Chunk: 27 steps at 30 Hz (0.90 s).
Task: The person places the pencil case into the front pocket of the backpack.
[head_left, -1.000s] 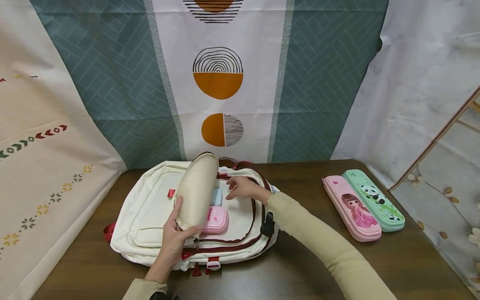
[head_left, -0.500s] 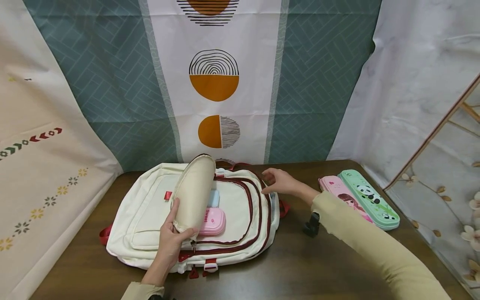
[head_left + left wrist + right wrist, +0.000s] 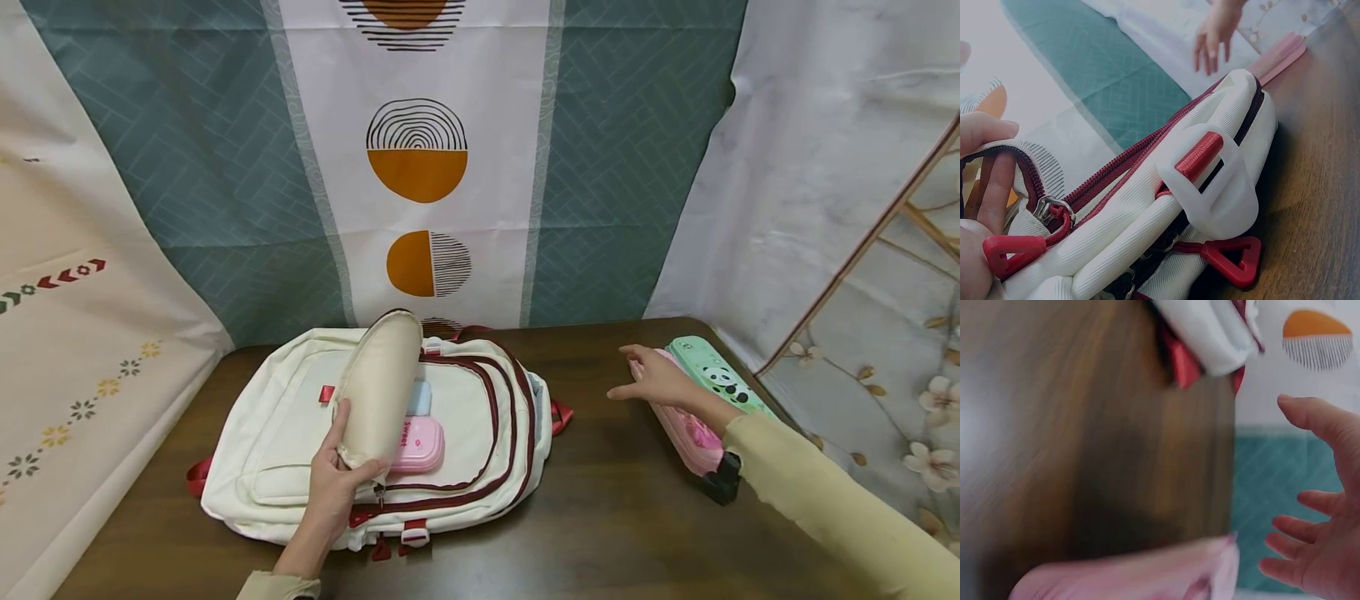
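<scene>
A white backpack [image 3: 285,417] with dark red zips lies flat on the table. My left hand [image 3: 330,483] pinches the edge of its front pocket flap [image 3: 378,392] and holds it folded back to the left. Inside the pocket sit a pink case marked "Sweet" [image 3: 420,443] and a light blue item [image 3: 420,398], both partly covered by the flap. My right hand [image 3: 660,381], fingers spread and holding nothing, is over the pink pencil case [image 3: 686,429] at the right, hiding part of it. In the right wrist view the pink pencil case [image 3: 1129,575] is blurred below the hand.
A green pencil case with a panda [image 3: 712,371] lies right beside the pink one. Red zip pulls [image 3: 1232,259] and a white buckle [image 3: 1210,181] hang at the backpack's near side. Patterned cloth [image 3: 420,167] hangs behind the brown table [image 3: 555,533].
My right hand has moved right, from over the open pocket to the pink pencil case. The left hand still holds the flap back. The head view has shifted slightly to the right.
</scene>
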Motion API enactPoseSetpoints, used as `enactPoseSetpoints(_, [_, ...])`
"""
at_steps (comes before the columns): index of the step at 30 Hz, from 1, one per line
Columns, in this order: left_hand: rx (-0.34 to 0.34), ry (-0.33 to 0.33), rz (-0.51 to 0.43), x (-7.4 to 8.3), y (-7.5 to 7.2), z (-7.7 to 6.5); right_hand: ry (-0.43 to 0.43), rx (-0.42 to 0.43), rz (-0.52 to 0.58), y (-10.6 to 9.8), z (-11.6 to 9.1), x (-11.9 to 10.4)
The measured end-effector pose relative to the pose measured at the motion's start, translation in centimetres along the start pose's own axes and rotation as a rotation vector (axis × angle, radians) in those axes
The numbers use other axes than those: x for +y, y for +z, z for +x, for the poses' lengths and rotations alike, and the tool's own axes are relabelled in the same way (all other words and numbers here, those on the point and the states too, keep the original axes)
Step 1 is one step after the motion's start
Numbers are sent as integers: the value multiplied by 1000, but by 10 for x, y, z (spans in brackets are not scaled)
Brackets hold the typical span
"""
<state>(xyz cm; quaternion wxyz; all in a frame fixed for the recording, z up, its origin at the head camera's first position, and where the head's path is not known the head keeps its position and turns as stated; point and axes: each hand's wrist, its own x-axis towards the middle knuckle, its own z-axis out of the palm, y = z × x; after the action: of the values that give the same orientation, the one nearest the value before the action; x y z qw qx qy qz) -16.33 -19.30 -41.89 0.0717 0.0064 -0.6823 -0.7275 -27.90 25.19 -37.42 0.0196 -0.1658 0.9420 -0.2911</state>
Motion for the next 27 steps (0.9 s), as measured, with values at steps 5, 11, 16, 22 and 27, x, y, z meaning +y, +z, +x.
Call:
enactPoseSetpoints(5, [6,-2,-3,0,-1,-1,42,28,-7,-8,-30,28])
enactPoseSetpoints(11, [-7,11,-19,0,0,-1,90,71,-156,-6,-56,50])
enactPoseSetpoints(16, [-13,19,-34,2,0,-1,74,110,-229,-3,-64,59])
enactPoseSetpoints(22, [-20,12,-27,2,1,-1,41,150,-251,4,-68,65])
enactPoseSetpoints(27, [-19,15,-35,2,1,0,39,143,-229,10,-62,63])
